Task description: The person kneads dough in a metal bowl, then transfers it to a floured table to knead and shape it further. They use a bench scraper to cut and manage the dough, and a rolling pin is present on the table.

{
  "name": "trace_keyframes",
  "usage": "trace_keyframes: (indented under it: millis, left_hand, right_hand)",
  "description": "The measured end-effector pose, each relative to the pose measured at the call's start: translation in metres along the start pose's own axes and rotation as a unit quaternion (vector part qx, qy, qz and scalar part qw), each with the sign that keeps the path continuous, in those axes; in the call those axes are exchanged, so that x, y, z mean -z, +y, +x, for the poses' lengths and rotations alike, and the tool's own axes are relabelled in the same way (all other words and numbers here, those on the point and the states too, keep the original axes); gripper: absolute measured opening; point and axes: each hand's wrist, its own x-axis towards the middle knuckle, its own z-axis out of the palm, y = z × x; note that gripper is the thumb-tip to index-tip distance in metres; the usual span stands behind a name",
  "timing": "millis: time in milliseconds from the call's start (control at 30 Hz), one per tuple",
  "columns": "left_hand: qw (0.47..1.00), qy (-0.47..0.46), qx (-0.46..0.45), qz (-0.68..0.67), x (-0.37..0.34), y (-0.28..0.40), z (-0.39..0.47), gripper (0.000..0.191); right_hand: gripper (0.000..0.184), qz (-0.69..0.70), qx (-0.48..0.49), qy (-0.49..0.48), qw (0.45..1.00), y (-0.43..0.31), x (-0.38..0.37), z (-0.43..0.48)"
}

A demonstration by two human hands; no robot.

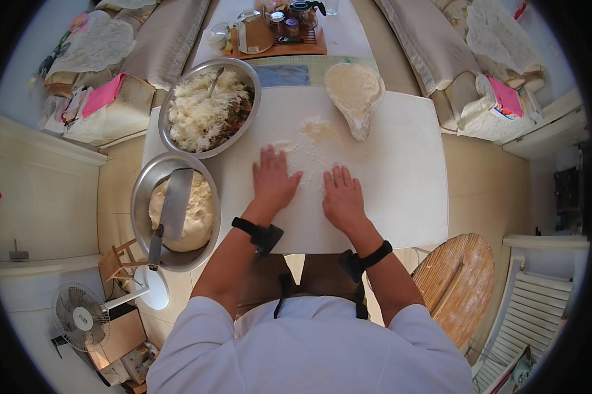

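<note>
My left hand point(274, 182) rests palm down on the white tabletop point(404, 172), fingers spread, beside a thin scatter of flour point(319, 129). Palm down as well, my right hand point(344, 199) lies a short way to its right and holds nothing. Left of my left hand, a metal bowl point(144, 184) holds a large lump of dough point(201, 212), with a cleaver point(177, 204) lying across it. Behind that stands another metal bowl point(252, 81) with white shreds point(192, 111), a darker chopped mixture and a spoon point(216, 82). An open bag of flour point(356, 91) lies at the back right.
A wooden tray point(301, 49) with jars and a glass pot stands on the farther table. Sofas flank it. At lower right leans a round wooden board point(465, 280) dusted with white; a white fan point(82, 317) and a small wooden stool point(118, 261) are at lower left.
</note>
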Motion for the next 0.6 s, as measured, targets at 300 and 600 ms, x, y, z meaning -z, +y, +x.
trace_keyframes:
  millis: [300, 600]
  left_hand:
    - [0.976, -0.083, -0.199, 0.016, 0.006, 0.016, -0.058, 0.066]
    - [0.989, -0.09, -0.096, 0.067, 0.016, -0.017, -0.086, 0.069]
  right_hand:
    - [0.05, 0.033, -0.043, -0.06, 0.997, -0.004, 0.013, -0.023]
    - [0.051, 0.067, 0.147, -0.085, 0.983, -0.043, -0.004, -0.015]
